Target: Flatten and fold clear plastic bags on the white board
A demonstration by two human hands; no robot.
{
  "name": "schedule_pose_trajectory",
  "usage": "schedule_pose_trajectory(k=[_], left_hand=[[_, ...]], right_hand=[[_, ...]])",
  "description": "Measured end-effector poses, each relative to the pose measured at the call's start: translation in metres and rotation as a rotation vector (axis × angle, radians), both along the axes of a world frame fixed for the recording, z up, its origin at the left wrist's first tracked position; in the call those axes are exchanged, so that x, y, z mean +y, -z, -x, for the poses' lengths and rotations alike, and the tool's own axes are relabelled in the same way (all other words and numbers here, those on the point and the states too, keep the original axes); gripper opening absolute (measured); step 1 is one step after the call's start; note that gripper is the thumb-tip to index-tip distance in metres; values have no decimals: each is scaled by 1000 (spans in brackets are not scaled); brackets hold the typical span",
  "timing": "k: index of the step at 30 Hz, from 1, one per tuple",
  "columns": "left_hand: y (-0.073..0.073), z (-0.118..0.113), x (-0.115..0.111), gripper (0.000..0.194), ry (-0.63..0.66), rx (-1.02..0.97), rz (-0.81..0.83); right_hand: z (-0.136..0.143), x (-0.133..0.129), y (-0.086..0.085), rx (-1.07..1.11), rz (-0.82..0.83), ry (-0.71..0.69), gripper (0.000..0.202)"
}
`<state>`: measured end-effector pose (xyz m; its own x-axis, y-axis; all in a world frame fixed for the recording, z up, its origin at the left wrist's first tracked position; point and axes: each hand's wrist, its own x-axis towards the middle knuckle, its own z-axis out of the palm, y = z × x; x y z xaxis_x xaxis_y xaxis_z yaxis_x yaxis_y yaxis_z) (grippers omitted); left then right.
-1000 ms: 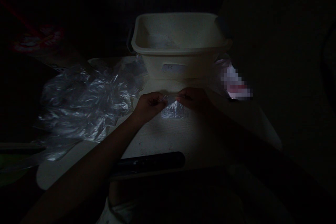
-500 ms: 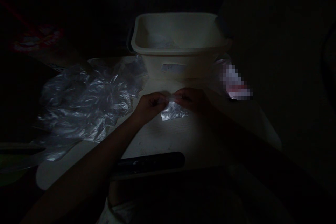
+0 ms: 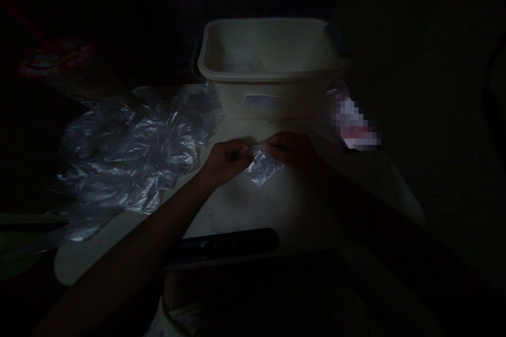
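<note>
A small clear plastic bag (image 3: 264, 167) hangs between my hands over the middle of a pale table (image 3: 237, 205). My left hand (image 3: 233, 159) pinches its upper left edge. My right hand (image 3: 285, 147) pinches the upper right edge with closed fingers. What the small bag holds, if anything, is too dark to tell. To the left of my left hand lies a large heap of crumpled clear plastic (image 3: 134, 152).
Behind my hands stands a cream tub (image 3: 272, 78) with something pale inside. A pink and white packet (image 3: 358, 126) lies at the right. A long black object (image 3: 233, 242) lies along the near edge. Something red and patterned (image 3: 57, 58) is at the upper left.
The small bag's lower part has shifted and now hangs to a point. Its top is a little more stretched between my hands, which have barely moved.
</note>
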<state>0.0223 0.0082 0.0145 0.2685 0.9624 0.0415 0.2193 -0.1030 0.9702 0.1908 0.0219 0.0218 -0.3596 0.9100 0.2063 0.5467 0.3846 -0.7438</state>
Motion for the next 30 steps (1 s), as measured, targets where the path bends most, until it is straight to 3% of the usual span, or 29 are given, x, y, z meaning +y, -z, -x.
schedule_pose_trajectory(k=[9, 17, 25, 30], left_hand=[[3, 1, 4, 10, -52, 93, -82], [4, 1, 4, 8, -147, -21, -38], [0, 0, 1, 10, -68, -76, 46], [2, 1, 3, 11, -110, -106, 14]], right_hand=[[0, -2, -1, 21, 66, -48, 18], [1, -1, 0, -1, 34, -15, 15], [-2, 2, 3, 13, -42, 9, 15], [-3, 3, 5, 27, -3, 23, 19]])
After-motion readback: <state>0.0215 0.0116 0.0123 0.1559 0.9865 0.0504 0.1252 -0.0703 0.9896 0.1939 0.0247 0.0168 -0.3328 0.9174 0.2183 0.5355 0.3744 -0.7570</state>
